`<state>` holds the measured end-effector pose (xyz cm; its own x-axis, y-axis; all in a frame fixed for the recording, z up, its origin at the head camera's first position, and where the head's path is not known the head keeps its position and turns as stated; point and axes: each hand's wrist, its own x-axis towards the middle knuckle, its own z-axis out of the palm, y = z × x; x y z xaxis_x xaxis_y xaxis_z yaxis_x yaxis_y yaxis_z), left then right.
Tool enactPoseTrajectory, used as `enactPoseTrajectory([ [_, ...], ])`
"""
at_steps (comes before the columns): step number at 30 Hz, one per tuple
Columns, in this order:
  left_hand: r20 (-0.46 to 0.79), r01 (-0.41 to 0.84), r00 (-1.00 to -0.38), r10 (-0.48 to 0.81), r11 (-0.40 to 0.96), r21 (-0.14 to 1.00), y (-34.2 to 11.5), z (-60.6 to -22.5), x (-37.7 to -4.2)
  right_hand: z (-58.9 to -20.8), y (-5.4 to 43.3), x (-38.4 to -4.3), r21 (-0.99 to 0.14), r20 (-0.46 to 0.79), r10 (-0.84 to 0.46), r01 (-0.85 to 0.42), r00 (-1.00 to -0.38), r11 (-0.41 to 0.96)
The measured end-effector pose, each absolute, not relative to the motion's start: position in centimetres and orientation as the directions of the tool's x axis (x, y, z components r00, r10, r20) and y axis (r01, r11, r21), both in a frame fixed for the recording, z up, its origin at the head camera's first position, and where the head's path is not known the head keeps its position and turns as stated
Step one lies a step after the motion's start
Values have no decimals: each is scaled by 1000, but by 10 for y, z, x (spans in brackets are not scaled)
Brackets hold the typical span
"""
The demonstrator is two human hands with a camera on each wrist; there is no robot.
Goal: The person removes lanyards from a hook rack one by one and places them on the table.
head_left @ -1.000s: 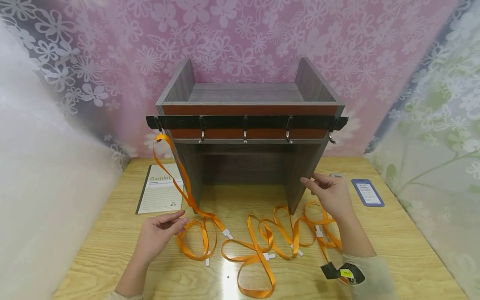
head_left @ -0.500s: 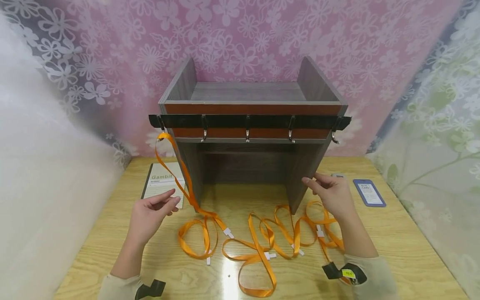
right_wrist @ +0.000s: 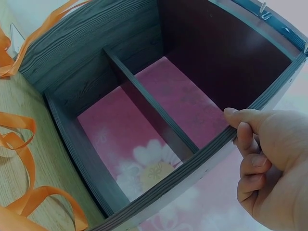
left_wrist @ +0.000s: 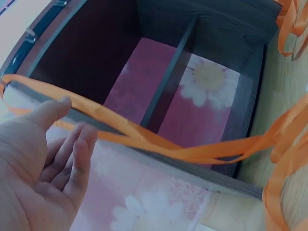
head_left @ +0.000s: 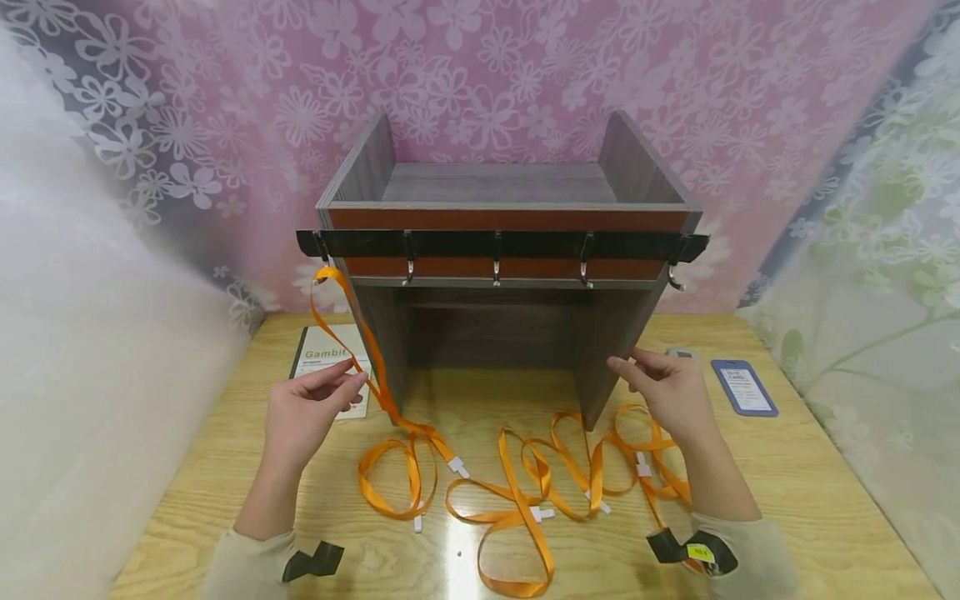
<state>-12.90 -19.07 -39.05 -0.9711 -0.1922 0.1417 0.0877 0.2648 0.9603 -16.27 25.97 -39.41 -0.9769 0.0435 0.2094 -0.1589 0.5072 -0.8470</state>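
Observation:
A grey wood-grain desktop shelf point(head_left: 510, 183) stands on the table, with a black hook rail point(head_left: 450, 243) across its front. One orange lanyard point(head_left: 381, 375) hangs from the leftmost hook and trails down onto the table. My left hand point(head_left: 311, 408) is beside this hanging strap, near the shelf's left side. In the left wrist view a gap shows between its thumb and loosely bent fingers; contact with the strap is unclear. My right hand point(head_left: 671, 396) pinches the front edge of the right side panel point(right_wrist: 211, 151), thumb inside and fingers outside.
Several more orange lanyards point(head_left: 517, 500) with white clips lie looped in front of the shelf. A Gambit notebook point(head_left: 322, 354) lies at the left. At the right are a blue badge holder point(head_left: 745, 387) and a small grey object point(head_left: 680, 353). Patterned cloth hangs behind.
My left hand has risen from the table beside the loops, then shifted right to the hanging lanyard. My right hand has stayed on the side panel.

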Motion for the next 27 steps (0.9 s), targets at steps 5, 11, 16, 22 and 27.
enactPoseTrajectory([
  [5,211,142,-937,-278,246,959,-181,-388,-130,-395,260,-163,-848,211,45,-160,-976,505],
  [11,292,217,-902,-317,251,943,-175,-385,-136,-396,260,-164,-851,203,49,-151,-978,502],
  [16,377,289,-872,-313,293,911,-166,-384,-144,-394,262,-164,-842,187,62,-128,-980,524],
  [22,485,325,-810,-330,436,839,-150,-382,-147,-393,261,-164,-831,174,69,-109,-982,545],
  [27,559,322,-755,-343,548,772,-143,-382,-146,-396,259,-163,-829,202,52,-143,-978,541],
])
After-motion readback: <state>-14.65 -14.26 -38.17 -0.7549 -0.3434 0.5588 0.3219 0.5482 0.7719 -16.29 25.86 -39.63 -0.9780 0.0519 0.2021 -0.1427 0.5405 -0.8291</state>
